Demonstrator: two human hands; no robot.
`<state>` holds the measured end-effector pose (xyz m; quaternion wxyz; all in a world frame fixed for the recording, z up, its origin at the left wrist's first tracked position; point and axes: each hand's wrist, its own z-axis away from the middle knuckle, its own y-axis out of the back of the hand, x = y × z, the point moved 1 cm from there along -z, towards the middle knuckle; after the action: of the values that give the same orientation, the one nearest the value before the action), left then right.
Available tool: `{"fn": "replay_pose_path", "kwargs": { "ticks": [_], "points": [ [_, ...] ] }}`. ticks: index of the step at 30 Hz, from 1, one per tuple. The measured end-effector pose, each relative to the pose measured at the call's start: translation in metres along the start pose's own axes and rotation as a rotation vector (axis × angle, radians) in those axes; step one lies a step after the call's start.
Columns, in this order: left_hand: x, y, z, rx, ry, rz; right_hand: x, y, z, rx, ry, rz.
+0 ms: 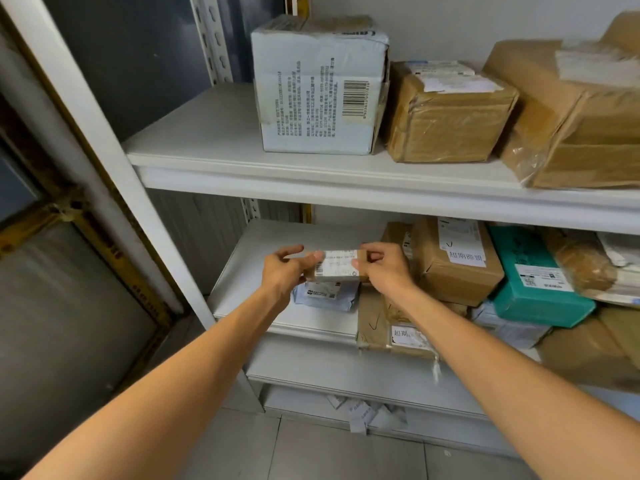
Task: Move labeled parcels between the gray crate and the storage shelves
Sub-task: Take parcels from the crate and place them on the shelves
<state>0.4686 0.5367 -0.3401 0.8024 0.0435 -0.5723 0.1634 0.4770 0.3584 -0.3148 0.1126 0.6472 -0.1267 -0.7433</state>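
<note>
Held parcel: a small brown parcel (337,266) with a white barcode label, in the air in front of the middle shelf (256,271), just above a gray mailer bag (325,294).
Left hand: the left hand (284,271) pinches the parcel's left end, thumb on the label.
Right hand: the right hand (384,268) grips the right end, fingers curled round it.
Upper shelf: the upper shelf (207,140) carries a white printed carton (318,88), with a taped brown box (446,119) touching its right side.
Middle shelf: holds the mailer bag, a labeled brown box (453,265), a teal box (533,278) and a flat brown parcel (372,323) overhanging the front edge.
Cut off: a large brown box (581,133) on the upper shelf runs out of view at the right.
Hard to read: the label print is blurred; the paper slips (363,414) under the lowest shelf are too small to read.
</note>
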Motion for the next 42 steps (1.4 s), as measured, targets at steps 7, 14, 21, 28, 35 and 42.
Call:
{"fn": "replay_pose_path", "kwargs": {
  "ticks": [7, 14, 21, 28, 35, 42],
  "points": [
    [0.002, 0.004, 0.006, -0.054, -0.085, 0.024, 0.007, -0.006, -0.002, 0.002, 0.009, -0.065],
    [-0.001, 0.011, -0.001, -0.052, -0.052, 0.037, 0.005, -0.004, -0.006, -0.021, 0.011, -0.122],
    [0.002, 0.01, -0.005, -0.098, 0.125, -0.28, -0.001, 0.002, -0.014, -0.103, 0.029, -0.107],
    [0.004, 0.015, -0.008, -0.086, 0.207, -0.2, 0.012, -0.01, -0.023, -0.192, 0.042, 0.125],
    [0.005, 0.019, -0.009, -0.138, 0.026, -0.301, 0.017, -0.024, -0.031, 0.0, -0.123, -0.026],
    [-0.005, 0.025, -0.02, 0.036, -0.013, -0.315, 0.011, -0.045, -0.035, -0.044, -0.128, -0.021]
  ]
}}
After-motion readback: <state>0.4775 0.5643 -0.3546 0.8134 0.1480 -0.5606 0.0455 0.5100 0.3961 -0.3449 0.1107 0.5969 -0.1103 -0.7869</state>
